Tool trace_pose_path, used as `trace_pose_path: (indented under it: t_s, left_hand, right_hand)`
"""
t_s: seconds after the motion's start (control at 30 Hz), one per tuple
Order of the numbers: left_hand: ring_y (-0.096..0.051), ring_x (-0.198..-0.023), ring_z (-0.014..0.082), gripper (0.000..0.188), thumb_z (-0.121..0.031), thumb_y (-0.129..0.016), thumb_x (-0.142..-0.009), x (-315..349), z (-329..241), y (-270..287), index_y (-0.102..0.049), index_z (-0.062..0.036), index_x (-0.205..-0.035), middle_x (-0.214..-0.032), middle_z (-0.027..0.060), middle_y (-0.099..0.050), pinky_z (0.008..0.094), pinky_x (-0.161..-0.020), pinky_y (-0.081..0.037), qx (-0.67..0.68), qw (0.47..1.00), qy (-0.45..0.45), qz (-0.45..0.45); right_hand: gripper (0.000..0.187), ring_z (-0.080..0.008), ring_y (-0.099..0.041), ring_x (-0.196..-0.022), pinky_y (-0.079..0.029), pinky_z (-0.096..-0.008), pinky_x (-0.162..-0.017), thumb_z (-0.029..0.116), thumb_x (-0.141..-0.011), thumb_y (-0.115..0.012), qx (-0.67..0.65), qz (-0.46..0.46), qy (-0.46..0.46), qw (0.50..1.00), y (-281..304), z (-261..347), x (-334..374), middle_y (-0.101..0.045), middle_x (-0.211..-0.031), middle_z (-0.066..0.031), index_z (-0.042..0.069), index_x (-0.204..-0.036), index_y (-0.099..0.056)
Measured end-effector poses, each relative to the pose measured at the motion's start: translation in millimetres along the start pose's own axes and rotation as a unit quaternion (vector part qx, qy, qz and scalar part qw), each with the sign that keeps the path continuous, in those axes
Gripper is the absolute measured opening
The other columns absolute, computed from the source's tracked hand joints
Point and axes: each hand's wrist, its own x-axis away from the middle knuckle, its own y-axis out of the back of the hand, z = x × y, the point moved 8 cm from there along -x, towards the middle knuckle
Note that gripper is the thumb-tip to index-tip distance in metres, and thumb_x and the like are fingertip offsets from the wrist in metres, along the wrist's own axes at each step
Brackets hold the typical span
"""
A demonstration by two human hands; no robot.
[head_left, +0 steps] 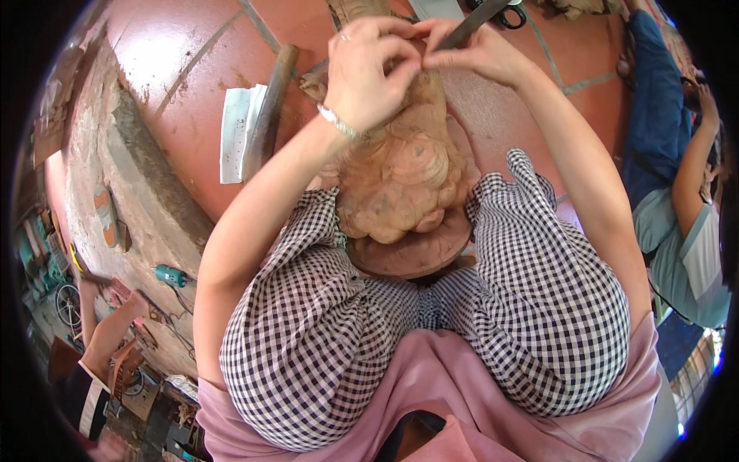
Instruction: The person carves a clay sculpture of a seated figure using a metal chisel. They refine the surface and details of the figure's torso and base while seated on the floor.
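Note:
A brown carved wood piece (404, 181) with rounded, bulging forms lies between my knees on a round brown stand (416, 258). My left hand (371, 73), wearing a ring and a bracelet, is over its far part. The fingers there are curled and pinched; what they hold, if anything, is hidden. My right hand (485, 55) meets the left one at the fingertips. It grips a dark, flat bar-like tool (481, 19) that slants up to the right. The tool's lower end is hidden by the fingers.
Left of the carving, a long rod (271, 108) lies beside white folded paper (233, 138) on red floor tiles. Farther left is a thick wood slab (127, 192) with a green power tool (171, 276). Other people's arms (690, 165) show at both sides. Black handles (514, 15) lie at the top.

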Motion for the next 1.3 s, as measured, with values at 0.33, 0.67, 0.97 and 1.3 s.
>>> trace_pose_path:
  t_s: [0.33, 0.67, 0.97, 1.3]
  left_hand:
    - [-0.062, -0.109, 0.0293, 0.009, -0.011, -0.077, -0.076, -6.5, 0.3, 1.0, -0.072, -0.006, -0.08, -0.111, 0.0082, -0.069, 0.0428, -0.096, -0.047, -0.038, 0.999, -0.013, -0.006]
    - [-0.064, -0.098, 0.0261, 0.01, -0.009, -0.079, -0.072, 9.4, -13.6, -2.9, -0.072, -0.0074, -0.079, -0.102, 0.0037, -0.071, 0.0386, -0.084, -0.048, -0.029, 1.0, 0.001, -0.01]
    - [-0.06, -0.096, 0.0206, 0.005, -0.012, -0.076, -0.072, 8.3, 3.0, -6.5, -0.072, -0.0119, -0.072, -0.094, -0.0045, -0.069, 0.0367, -0.083, -0.041, -0.005, 0.998, 0.053, -0.025]
    - [-0.065, -0.088, 0.0247, 0.008, -0.008, -0.078, -0.074, 5.0, -8.8, -3.5, -0.072, -0.005, -0.078, -0.093, 0.0051, -0.072, 0.0371, -0.08, -0.05, -0.011, 1.0, 0.014, -0.008]
  right_hand:
    - [0.013, -0.0207, -0.061, -0.114, -0.047, -0.0362, -0.102, 0.013, -0.085, -0.076, -0.098, 0.026, 0.006, 0.995, 2.1, -7.8, -8.8, -0.065, -0.125, -0.0101, 0.005, -0.094, -0.072]
    - [0.019, -0.019, -0.062, -0.108, -0.049, -0.037, -0.094, 0.012, -0.073, -0.084, -0.055, 0.059, -0.011, 0.997, -1.8, 1.6, -6.4, -0.066, -0.119, -0.0069, 0.004, -0.085, -0.073]
    - [0.022, -0.022, -0.065, -0.096, -0.051, -0.0326, -0.089, 0.004, -0.078, -0.081, -0.151, 0.13, -0.074, 0.977, -3.6, 4.4, -20.6, -0.069, -0.111, -0.0074, 0.004, -0.098, -0.071]
    - [0.03, -0.0145, -0.066, -0.092, -0.053, -0.0302, -0.087, 0.001, -0.076, -0.081, -0.103, 0.146, -0.074, 0.981, -2.7, 6.5, -24.0, -0.072, -0.104, -0.0072, -0.001, -0.105, -0.073]
